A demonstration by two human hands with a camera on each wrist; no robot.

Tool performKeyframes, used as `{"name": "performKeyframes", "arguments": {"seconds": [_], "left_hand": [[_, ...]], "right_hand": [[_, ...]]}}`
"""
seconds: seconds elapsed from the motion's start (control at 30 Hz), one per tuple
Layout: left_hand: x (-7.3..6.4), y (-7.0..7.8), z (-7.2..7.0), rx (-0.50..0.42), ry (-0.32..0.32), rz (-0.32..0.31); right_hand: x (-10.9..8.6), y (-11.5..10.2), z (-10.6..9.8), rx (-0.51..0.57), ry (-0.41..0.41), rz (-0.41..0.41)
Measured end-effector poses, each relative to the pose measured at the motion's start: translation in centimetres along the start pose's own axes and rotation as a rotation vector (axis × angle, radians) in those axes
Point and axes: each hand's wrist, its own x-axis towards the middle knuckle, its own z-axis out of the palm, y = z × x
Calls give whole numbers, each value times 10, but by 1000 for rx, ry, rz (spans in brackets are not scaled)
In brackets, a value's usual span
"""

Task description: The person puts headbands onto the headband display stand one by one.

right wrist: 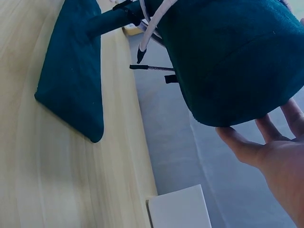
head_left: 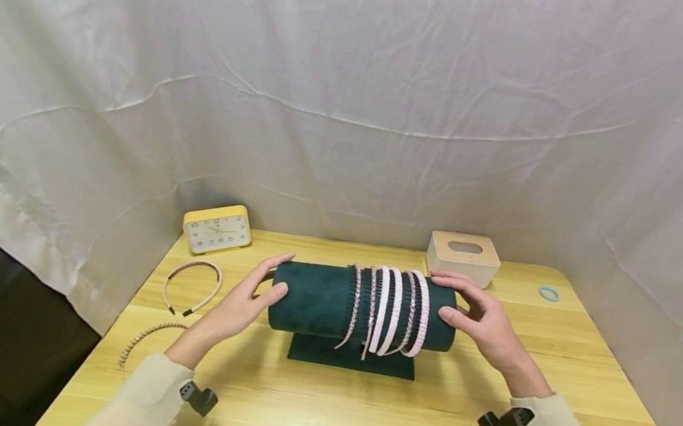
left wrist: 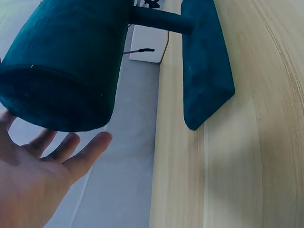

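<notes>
A dark green velvet headband stand (head_left: 313,302), a padded roll on a flat base, stands on the wooden table. Several pink, white and braided headbands (head_left: 395,312) hang round the right half of its roll. At the roll's left end is my left hand (head_left: 247,301), thumb toward the front and fingers behind. The left wrist view shows these fingers spread, tips close to the rim. Mirroring it, my right hand (head_left: 483,323) is at the right end, fingers over the top and thumb in front. Its fingertips (right wrist: 232,135) touch the rim, fairly straight.
On the left of the table (head_left: 316,416) lie a thin headband (head_left: 218,289) and a braided one (head_left: 137,338), partly behind my left forearm. A yellow alarm clock (head_left: 218,230) stands back left, a tissue box (head_left: 463,256) back right. A blue ring (head_left: 549,293) lies far right.
</notes>
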Motion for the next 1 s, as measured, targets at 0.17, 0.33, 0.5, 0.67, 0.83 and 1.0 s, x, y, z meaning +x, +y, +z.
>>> {"name": "performKeyframes", "arguments": {"seconds": [0.17,0.33,0.5,0.67,0.83,1.0], "left_hand": [[-6,-5,-12,13,25,4],[-18,-16,-32,12,68,-9],[-37,-27,-60,69,118,-48],[-58,-37,-86,114,166,-77],[-80,-51,-105,198,206,-121],[-100,-66,-120,259,189,-183]], "right_hand": [[-1,0,2,17,-2,1],[-1,-1,3,24,-1,-2],[-1,-1,3,21,-4,1],[0,-1,1,10,-7,7],[0,-1,1,11,-7,10],[0,-2,1,19,-5,3]]}}
